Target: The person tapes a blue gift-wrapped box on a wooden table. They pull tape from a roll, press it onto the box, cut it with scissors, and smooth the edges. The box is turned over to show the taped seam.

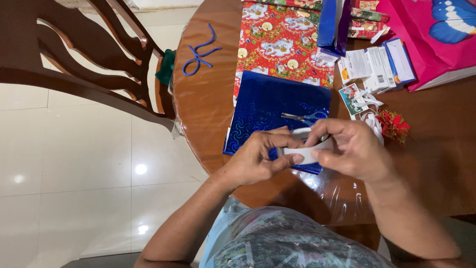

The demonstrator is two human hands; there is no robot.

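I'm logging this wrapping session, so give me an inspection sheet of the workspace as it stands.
Surface: round brown table under clear plastic.
Job's things: white tape roll held in both hands over blue foil paper; scissors lie on the foil.
Clutter: red patterned paper, blue cord, small boxes, pink bag, red bow.
Grippers: left hand and right hand both grip the roll.
Cables: nothing seen.
Surroundings: wooden chair, white tiled floor.
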